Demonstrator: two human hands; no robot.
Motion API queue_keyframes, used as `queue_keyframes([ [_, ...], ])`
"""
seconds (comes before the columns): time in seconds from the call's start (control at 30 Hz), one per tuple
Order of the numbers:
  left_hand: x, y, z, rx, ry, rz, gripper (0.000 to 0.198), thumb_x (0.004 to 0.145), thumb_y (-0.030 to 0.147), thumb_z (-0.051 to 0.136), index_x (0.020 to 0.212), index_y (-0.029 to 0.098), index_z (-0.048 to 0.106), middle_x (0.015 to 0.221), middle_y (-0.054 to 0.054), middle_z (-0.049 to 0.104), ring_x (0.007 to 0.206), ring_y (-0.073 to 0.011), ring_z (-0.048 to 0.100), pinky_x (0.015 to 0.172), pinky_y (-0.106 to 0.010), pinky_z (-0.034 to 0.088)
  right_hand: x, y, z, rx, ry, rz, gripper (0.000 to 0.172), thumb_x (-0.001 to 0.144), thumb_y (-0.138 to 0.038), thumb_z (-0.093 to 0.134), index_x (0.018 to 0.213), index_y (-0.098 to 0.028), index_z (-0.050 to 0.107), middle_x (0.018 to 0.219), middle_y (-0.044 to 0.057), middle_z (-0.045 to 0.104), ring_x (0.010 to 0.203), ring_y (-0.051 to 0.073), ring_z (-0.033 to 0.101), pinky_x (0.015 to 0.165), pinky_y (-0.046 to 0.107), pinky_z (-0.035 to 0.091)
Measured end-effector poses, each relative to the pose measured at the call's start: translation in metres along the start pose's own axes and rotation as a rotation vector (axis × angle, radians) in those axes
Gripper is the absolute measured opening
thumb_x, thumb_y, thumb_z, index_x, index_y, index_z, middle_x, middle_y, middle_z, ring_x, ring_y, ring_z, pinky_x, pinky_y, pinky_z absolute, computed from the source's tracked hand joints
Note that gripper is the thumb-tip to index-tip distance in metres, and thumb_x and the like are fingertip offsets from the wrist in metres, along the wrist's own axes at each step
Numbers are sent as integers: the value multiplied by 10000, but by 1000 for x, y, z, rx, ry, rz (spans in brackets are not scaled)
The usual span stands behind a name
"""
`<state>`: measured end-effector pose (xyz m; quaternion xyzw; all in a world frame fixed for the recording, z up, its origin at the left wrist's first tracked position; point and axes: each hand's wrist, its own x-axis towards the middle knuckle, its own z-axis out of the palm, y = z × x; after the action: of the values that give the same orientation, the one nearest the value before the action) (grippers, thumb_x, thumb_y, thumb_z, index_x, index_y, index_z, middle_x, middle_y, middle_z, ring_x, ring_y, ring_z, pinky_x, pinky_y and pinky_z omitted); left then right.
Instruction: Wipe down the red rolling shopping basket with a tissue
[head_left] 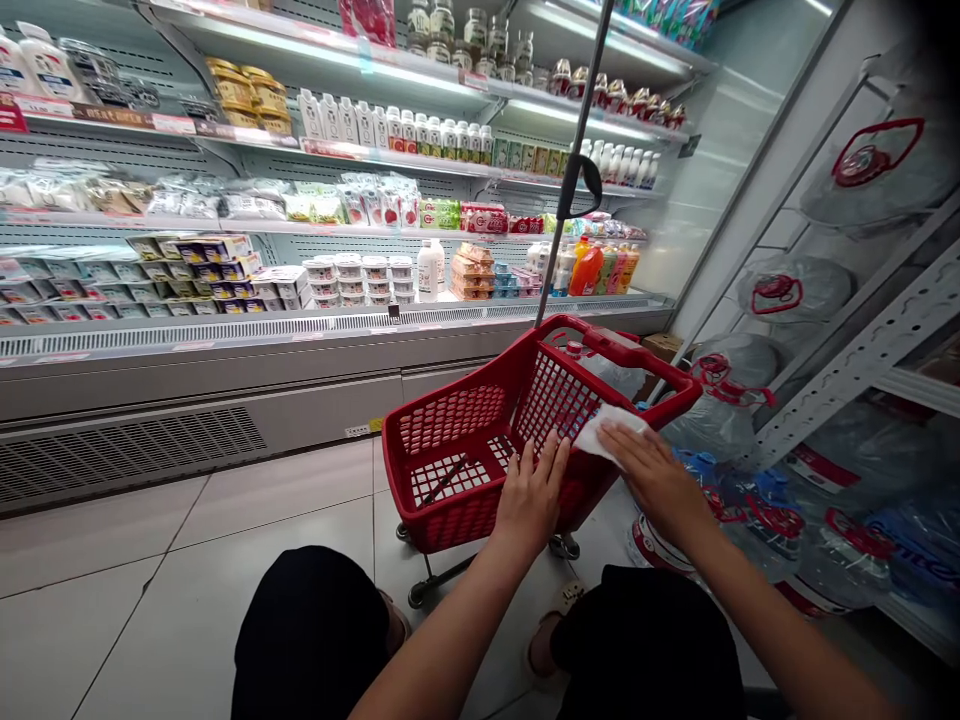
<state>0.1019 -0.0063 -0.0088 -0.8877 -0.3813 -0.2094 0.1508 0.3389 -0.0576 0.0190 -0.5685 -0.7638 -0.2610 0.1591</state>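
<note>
A red plastic shopping basket on wheels [450, 440] stands on the tiled floor in front of me. My left hand [532, 490] rests flat on its near rim, fingers stretched out. My right hand [652, 470] lies flat on a white cloth [604, 428], pressing it against the basket's right side. A dark pull handle [574, 170] rises from the basket's far end. My knees in dark clothing show at the bottom.
An open chilled display [315, 260] with dairy cartons, bottles and jars runs along the back. Large water bottles [765, 520] lie stacked on a white metal rack [855, 360] to the right, close to the basket. Light floor tiles [150, 580] spread to the left.
</note>
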Motion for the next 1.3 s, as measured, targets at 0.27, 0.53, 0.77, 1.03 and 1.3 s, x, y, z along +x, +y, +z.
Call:
queue_keyframes([
  [0.27, 1, 2, 1, -20, -5, -11, 788, 930, 156, 489, 1667, 191, 214, 1735, -82, 153, 1489, -345, 410, 1141, -528, 456, 11, -15, 15, -1, 32, 26, 677, 1053, -211, 367, 1674, -303, 112, 1644, 4, 417, 1549, 228, 329, 1286, 516, 218],
  [0.53, 1, 1, -2, -42, -4, 7, 766, 935, 150, 460, 1663, 172, 223, 1734, -75, 150, 1479, -323, 432, 1132, -491, 474, 15, 5, 19, 10, 58, 104, 615, 1083, -282, 334, 1667, -330, 147, 1645, 7, 417, 1543, 220, 343, 1282, 513, 226],
  [0.77, -2, -6, -3, -78, 7, 38, 751, 949, 175, 443, 1661, 134, 206, 1729, -93, 176, 1527, -272, 366, 1203, -454, 390, 19, 2, 26, 70, 2, 58, 598, 1091, -293, 308, 1669, -315, 155, 1675, 8, 368, 1575, 217, 263, 1282, 506, 257],
  [1.03, -36, -24, -3, -48, 31, 2, 752, 954, 196, 448, 1656, 98, 198, 1728, -99, 187, 1580, -243, 251, 1290, -456, 221, 30, -30, 40, 139, 28, 68, 616, 1081, -250, 299, 1673, -295, 135, 1656, 37, 405, 1568, 233, 283, 1269, 533, 295],
  [1.3, -37, -31, -9, -58, -7, 25, 716, 977, 225, 429, 1650, 103, 220, 1728, -83, 191, 1567, -224, 285, 1281, -411, 242, 27, -33, 35, 189, -27, -98, 646, 1068, -216, 311, 1673, -307, 105, 1680, 18, 355, 1562, 205, 294, 1274, 475, 314],
])
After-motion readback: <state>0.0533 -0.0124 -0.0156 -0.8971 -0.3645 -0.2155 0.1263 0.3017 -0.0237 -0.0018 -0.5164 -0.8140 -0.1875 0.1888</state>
